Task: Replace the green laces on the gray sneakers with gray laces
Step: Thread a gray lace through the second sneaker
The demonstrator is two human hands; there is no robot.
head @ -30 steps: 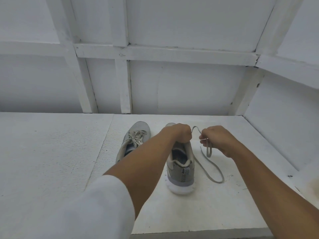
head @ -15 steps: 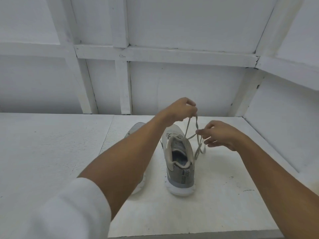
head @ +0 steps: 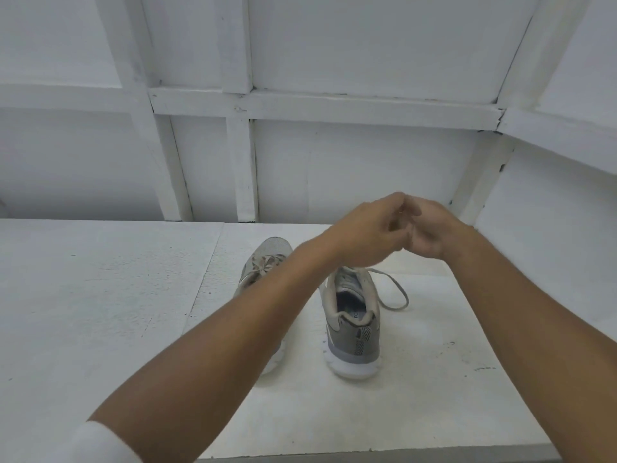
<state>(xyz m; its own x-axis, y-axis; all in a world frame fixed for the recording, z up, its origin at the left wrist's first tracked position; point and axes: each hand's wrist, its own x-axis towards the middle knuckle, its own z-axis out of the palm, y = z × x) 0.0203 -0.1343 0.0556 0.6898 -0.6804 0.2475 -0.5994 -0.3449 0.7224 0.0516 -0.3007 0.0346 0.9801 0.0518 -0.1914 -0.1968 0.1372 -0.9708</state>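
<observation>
Head view. The left grip [head: 370, 235] and right grip [head: 434, 232] meet in the air above the front of the right-hand sneaker [head: 354, 329]. They touch, fingers curled inward. The picture is blurred there, so I cannot tell whether either pinches a lace end or holds nothing.

The gray lace [head: 397, 292] comes out near the top eyelets and lies as a slack loop on the surface [head: 100, 312], just beside that sneaker. The second sneaker [head: 267, 262] stands to the left, partly behind the left forearm, and looks laced in a pale lace. No green lace is in view.

Risks, my judgement:
- The loop is slack, so an upward pull may draw unevenly and leave one end too short to tie.
- If an end is not truly pinched, it can slip back through its eyelet.
- Nothing pins the sneaker, so a hard tug could tip it or drag it into its neighbour.
- The grips hide the eyelets, so I cannot check for a skipped hole.
</observation>
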